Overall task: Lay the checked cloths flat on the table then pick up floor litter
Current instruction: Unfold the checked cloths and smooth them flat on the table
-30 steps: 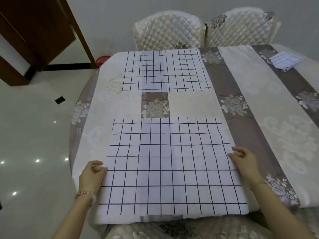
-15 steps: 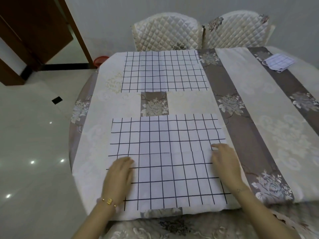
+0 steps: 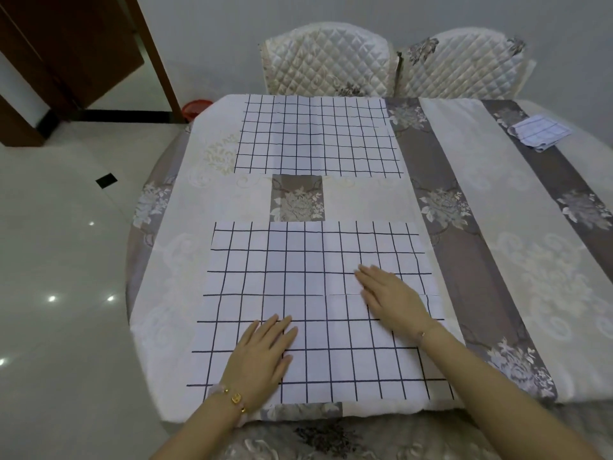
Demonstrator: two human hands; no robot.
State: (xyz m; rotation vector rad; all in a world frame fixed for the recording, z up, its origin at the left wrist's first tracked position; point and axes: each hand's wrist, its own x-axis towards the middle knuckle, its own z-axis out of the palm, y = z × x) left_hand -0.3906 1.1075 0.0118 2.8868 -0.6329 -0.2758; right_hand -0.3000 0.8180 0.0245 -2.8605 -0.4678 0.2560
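A white cloth with a dark grid (image 3: pixel 298 270) lies spread flat at the near edge of the table (image 3: pixel 497 260). My left hand (image 3: pixel 262 356) presses flat on its lower left part, fingers straight. My right hand (image 3: pixel 391 297) lies flat on its middle right, fingers straight and pointing up-left. A second checked cloth (image 3: pixel 315 137) lies flat at the far side. A third, smaller checked cloth (image 3: pixel 540 131) lies folded at the far right of the table.
Two quilted chairs (image 3: pixel 326 59) (image 3: pixel 464 61) stand behind the table. A red bowl-like thing (image 3: pixel 195 107) sits on the tiled floor by a wooden door frame (image 3: pixel 156 54). A small dark square (image 3: pixel 106 180) lies on the floor at left.
Both hands have slid from the near cloth's side edges inward onto its surface, flat on it. The view has shifted slightly.
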